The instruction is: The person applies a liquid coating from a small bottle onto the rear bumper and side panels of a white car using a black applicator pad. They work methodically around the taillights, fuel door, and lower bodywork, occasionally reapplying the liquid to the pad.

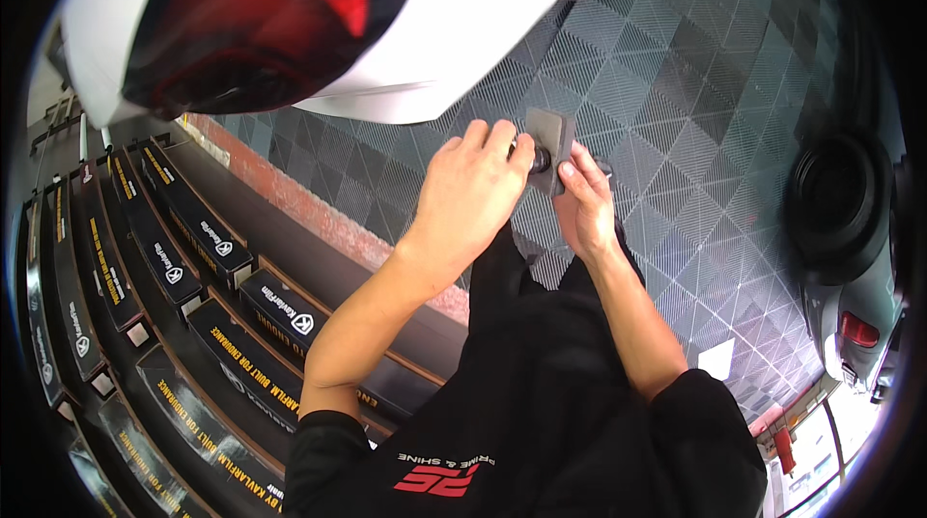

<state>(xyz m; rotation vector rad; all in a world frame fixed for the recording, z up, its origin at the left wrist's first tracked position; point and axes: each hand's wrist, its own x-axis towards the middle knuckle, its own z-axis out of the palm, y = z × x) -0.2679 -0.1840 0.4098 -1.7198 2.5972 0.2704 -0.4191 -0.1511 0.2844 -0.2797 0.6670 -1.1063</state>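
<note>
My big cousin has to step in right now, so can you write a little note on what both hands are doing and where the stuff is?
Left hand: closed around a small dark round part on the grey flat tool.
Right hand: fingers pinching the tool's lower edge.
Where: the tool is held at chest height above the grey tiled floor. A white car body with a red light is just ahead. Long black boxes lie in rows to the left.
Done or left: cannot tell from this view.

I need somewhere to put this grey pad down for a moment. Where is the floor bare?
The tiled floor is bare right of the hands, between the white car body and the black tyre. To the left it is crowded: long black boxes lie side by side.
</note>
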